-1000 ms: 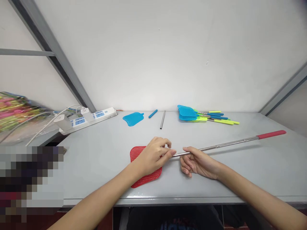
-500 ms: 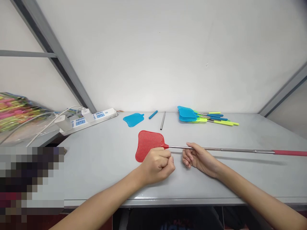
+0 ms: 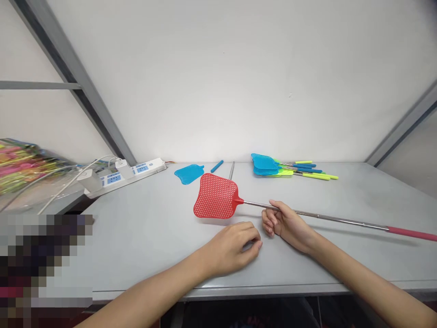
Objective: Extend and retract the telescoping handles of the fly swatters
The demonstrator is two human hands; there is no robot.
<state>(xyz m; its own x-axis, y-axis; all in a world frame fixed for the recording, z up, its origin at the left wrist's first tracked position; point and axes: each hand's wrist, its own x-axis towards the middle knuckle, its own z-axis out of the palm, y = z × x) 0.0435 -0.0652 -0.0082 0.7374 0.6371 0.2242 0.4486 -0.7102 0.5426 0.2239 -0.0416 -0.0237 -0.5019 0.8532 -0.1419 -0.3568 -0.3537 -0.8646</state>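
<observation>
Holding a telescopic red fly swatter (image 3: 318, 216) in the right hand (image 3: 287, 225), slim metal shaft (image 3: 341, 220) pinched under the thumb with fingers curled beneath; running from a perforated red head (image 3: 216, 198) near the centre, apparently just above the counter (image 3: 153, 255) judging by the shadow, to a red grip (image 3: 409, 233) cut off by the right edge of the view; holding the left hand (image 3: 235, 248) on the near side of the red head, apart from it, on or just over the counter – cannot tell which – loosely curled, with a narrow gap between thumb and fingers and nothing visible inside; probably light overall, but long enough to tip or swing when held mid-shaft; likely thin and springy at the red head, stiff along the metal, smooth and perhaps slippery, apt to slide at the joints under a lengthwise push; best taken by the red grip, or close behind the red head for steadying; farther back, a loose blue swatter head (image 3: 189, 174), a blue grip sleeve (image 3: 217, 166) and a metal tube (image 3: 231, 170), partly hidden by the red head; right of these, a pile of blue and yellow-green swatters (image 3: 264, 163)
</observation>
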